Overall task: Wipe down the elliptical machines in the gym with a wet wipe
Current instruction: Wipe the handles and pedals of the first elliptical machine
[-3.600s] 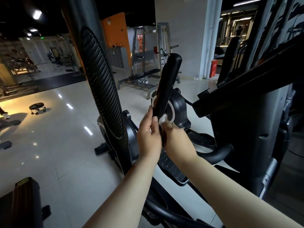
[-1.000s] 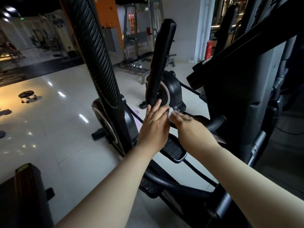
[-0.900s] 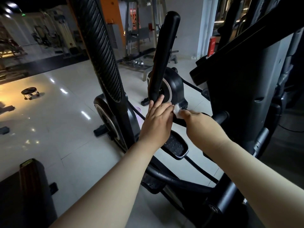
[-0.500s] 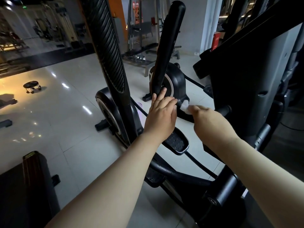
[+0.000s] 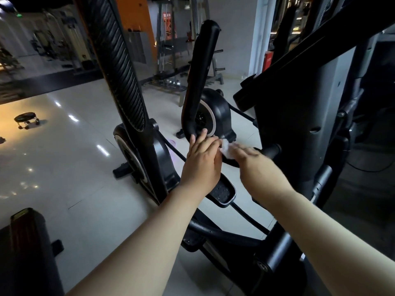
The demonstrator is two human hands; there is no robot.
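Note:
The black elliptical machine (image 5: 299, 129) fills the right side. Its moving handlebar (image 5: 201, 77) rises from a bend near the middle of the view. My left hand (image 5: 202, 163) rests on that bend with its fingers laid fairly straight along the bar. My right hand (image 5: 254, 165), motion-blurred, holds a white wet wipe (image 5: 227, 149) at its fingertips. It presses the wipe on the low horizontal stretch of the bar, just right of my left hand. The underside of the bar is hidden by both hands.
A foot pedal (image 5: 223, 192) lies below my hands. A second machine's ribbed handle (image 5: 119, 67) and flywheel (image 5: 132, 159) stand close on the left. A dark bench (image 5: 25, 248) is at bottom left, and a small rolling stool (image 5: 26, 119) sits far left on the glossy floor.
Both hands have slid down from the upright handle grip to its lower bend. My right hand with the wipe has moved rightward along the horizontal part, away from my left hand.

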